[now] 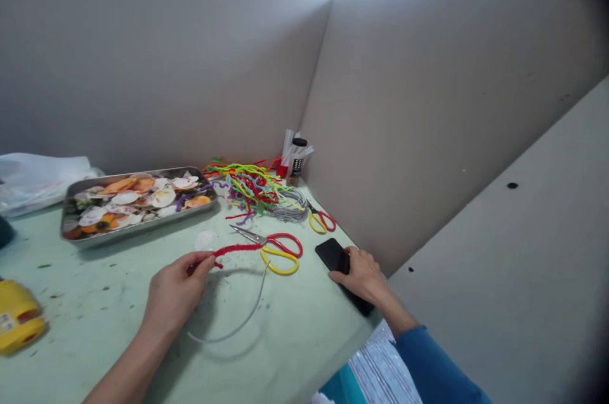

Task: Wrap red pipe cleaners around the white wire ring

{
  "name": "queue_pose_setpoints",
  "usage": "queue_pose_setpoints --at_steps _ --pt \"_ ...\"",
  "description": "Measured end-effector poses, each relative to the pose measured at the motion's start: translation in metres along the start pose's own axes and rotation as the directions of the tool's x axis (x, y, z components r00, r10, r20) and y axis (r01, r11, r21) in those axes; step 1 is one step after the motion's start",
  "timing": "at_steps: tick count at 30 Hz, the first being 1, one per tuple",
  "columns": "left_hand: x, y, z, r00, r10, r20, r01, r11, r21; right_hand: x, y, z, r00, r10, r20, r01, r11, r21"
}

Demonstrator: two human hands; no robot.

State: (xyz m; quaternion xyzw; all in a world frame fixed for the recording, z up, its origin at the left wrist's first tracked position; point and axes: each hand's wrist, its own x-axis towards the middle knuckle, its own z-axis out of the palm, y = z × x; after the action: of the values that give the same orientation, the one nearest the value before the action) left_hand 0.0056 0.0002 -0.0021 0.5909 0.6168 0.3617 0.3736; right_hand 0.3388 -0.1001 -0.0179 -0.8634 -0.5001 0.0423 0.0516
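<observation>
My left hand (183,283) pinches one end of a red pipe cleaner (240,248) between thumb and fingers. The far end of the pipe cleaner reaches the handles of the scissors (280,252), which lie on the table with one red and one yellow loop. A curved grey wire (238,326) lies in front of my left hand, its upper end by the yellow loop. At the right edge of the table, my right hand (360,274) is closed around the side of a black phone (332,254), whose lower part is partly covered by the hand.
A metal tray (143,231) of painted shells stands at the back left. Colourful pipe cleaners (252,185), a grey wire coil (291,206), a black-lidded bottle (297,160) and smaller scissors (322,220) are near the corner. A yellow tool (21,315) lies left; partitions border the table.
</observation>
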Motion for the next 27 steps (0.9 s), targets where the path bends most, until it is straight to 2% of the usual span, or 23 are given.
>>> queue_pose_setpoints --at_steps 6,11,17,21,27 --pt "0.001 -0.002 0.004 0.998 0.003 0.057 -0.011 0.991 0.136 -0.009 0.005 -0.002 0.997 -0.068 -0.021 0.068 0.998 0.016" --pt "0.002 -0.005 0.007 0.995 -0.001 0.097 -0.017 0.983 0.180 -0.026 0.018 -0.001 0.962 -0.198 -0.190 0.222 0.968 0.115" --pt "0.003 -0.009 0.008 0.994 0.003 0.105 -0.027 0.972 0.235 -0.037 0.029 0.004 0.918 -0.209 -0.336 0.289 0.934 0.211" --pt "0.003 -0.012 0.009 0.995 0.006 0.099 -0.028 0.975 0.221 -0.040 0.027 0.007 0.893 -0.267 -0.364 0.347 0.922 0.175" --pt "0.004 -0.011 0.008 0.997 -0.006 0.074 -0.006 0.988 0.152 -0.042 0.020 0.003 0.886 -0.298 -0.354 0.363 0.923 0.131"
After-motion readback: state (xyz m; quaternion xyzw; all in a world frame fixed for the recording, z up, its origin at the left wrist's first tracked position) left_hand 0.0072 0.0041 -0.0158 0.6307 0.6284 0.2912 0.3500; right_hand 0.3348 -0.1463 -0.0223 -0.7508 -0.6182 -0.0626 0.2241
